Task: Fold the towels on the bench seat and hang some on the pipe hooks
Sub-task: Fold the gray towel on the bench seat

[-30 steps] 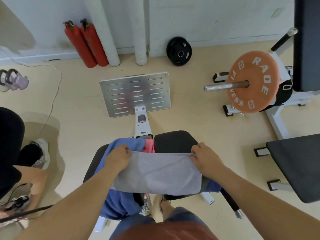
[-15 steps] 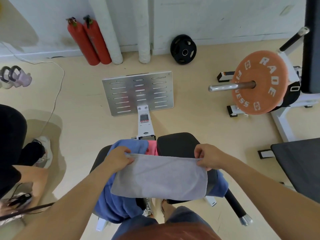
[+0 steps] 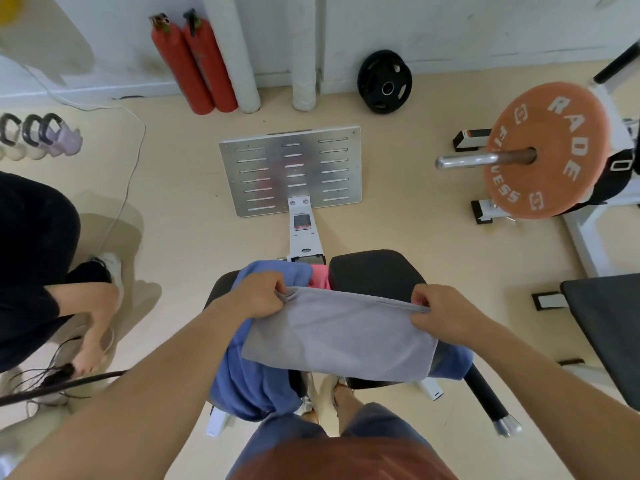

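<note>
far left, kettlebells (image 3: pixel 41 136) stand on the floor (image 3: pixel 398 209) and a white cable (image 3: pixel 130 157) trails past them. nearer on the left a second person (image 3: pixel 31 244) in black reaches an arm down to a tangle of dark wires (image 3: pixel 52 379). against the far wall lean two red extinguishers (image 3: pixel 194 64), with two white pipes (image 3: pixel 244 64) just right of them. a slotted metal plate (image 3: pixel 291 171) lies on the floor beyond the counter (image 3: pixel 374 271), joined to it by a white beam (image 3: pixel 304 233).

a blue towel (image 3: pixel 249 382) lies bunched on the left of the counter and spills over its near left edge. the left hand (image 3: pixel 259 294) is above it, fingers (image 3: pixel 275 287) curled and clamped on the far left corner of the grey towel (image 3: pixel 339 337). a pink towel (image 3: pixel 320 277) peeks out at the far edge, between the blue one and the bare part of the counter. the grey towel is stretched between both hands over the middle of the counter; whether it rests on it i cannot tell. the right hand (image 3: pixel 436 311) has its fingers (image 3: pixel 420 298) clamped on the far right corner. a strip of blue also shows under the grey towel's near right corner.

further right, a black weight (image 3: pixel 384 81) leans on the far wall, an orange plate (image 3: pixel 547 150) sits on a bar (image 3: pixel 478 160), and a black pad (image 3: pixel 609 327) fills the right edge
</note>
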Tool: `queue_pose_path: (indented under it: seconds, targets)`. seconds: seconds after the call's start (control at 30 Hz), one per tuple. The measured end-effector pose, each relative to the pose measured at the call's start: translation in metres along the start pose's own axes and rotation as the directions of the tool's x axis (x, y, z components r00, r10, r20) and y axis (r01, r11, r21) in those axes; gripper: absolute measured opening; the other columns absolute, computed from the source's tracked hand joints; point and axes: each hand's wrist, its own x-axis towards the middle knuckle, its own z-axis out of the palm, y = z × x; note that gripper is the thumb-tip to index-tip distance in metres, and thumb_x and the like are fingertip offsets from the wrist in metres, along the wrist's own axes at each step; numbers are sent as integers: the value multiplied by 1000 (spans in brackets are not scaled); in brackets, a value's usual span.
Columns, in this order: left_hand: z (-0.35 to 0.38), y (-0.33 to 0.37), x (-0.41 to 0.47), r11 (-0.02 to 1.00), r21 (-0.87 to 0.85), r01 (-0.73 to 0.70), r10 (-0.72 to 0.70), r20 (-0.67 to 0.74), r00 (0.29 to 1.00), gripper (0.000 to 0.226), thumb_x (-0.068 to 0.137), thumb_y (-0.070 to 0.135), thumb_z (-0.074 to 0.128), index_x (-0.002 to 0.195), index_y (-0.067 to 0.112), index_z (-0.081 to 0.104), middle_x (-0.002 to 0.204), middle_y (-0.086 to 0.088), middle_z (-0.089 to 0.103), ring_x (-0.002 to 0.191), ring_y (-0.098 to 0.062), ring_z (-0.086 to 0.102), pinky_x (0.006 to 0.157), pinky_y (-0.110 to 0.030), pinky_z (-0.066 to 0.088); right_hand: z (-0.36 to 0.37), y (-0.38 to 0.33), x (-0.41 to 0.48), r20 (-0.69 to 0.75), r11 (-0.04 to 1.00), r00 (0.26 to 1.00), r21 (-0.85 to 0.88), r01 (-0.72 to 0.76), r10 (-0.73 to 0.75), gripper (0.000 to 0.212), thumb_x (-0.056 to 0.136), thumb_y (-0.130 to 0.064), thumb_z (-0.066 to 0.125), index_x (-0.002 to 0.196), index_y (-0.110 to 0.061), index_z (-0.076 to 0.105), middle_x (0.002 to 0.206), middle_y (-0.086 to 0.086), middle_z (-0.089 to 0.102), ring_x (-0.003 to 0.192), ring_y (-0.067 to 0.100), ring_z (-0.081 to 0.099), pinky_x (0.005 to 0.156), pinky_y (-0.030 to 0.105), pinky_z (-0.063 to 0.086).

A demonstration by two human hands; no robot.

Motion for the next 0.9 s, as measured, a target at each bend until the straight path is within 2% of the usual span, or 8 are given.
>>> queue_pose_path:
  seconds: [0.13,0.3,0.43,0.5,0.6,0.67,0.8,0.9]
  targets:
    - [1,-3,-5,987,-152,-48,26,-143,989,29,83,4,51,94,31,55,96,0,63,82,-16,54,66,-21,39,-22,-12,-12,65,840,986,517,-165,154,11,81,-7,51,79,-10,60,75,6,52,65,20,53,57,28,55]
    - [-15,-11,-32,934,-355,-49,-14,-174,985,32,76,-2,55,94,20,70,91,-3,69,89,-22,62,80,-34,51,-49,-25,-23,38,727,991,676,-120,128,12,86,-2,51,80,-8,60,79,8,48,69,17,51,68,33,61]
    - [-57,-11,-68,846,-496,-195,3,-361,933,31,73,-6,69,76,24,69,71,11,67,74,-15,56,71,-23,44,-88,-32,-31,-318,807,948,564,176,15,18,80,3,57,82,-11,69,78,6,62,73,12,57,71,27,56]
    - [-71,-6,-86,884,-337,-325,55,-614,788,32,70,-6,72,74,26,67,67,18,62,71,-12,53,70,-20,40,-103,-36,-41,-497,852,861,401,336,-105,19,80,3,62,84,-15,70,78,-1,65,69,-1,56,66,8,43]
    - [-63,-6,-99,944,-14,-330,191,-791,581,29,69,-8,71,86,15,75,82,11,63,78,-22,54,76,-30,42,-88,-30,-47,-620,909,751,141,391,-227,20,78,5,65,86,-13,69,81,-1,63,72,2,54,66,7,38]
    - [-40,-19,-96,960,81,-267,234,-753,615,30,70,-7,70,89,16,76,89,2,69,82,-27,56,75,-28,41,-55,-17,-42,-568,937,779,42,348,-264,21,77,5,63,89,-13,68,85,-2,61,80,16,56,71,19,37]
    - [26,-51,-92,983,66,-172,183,-464,867,14,79,10,68,85,22,72,78,4,64,81,-23,53,71,-32,43,15,8,-40,-210,967,948,-137,213,-238,10,87,-12,60,92,-20,61,91,-2,56,89,21,53,73,23,33]
    - [48,-60,-93,978,72,-196,206,-476,855,11,88,17,59,93,20,69,85,3,65,84,-20,53,72,-28,41,32,12,-45,-230,978,951,-55,200,-208,20,82,-10,64,82,-26,54,88,-2,58,85,18,52,75,22,37]
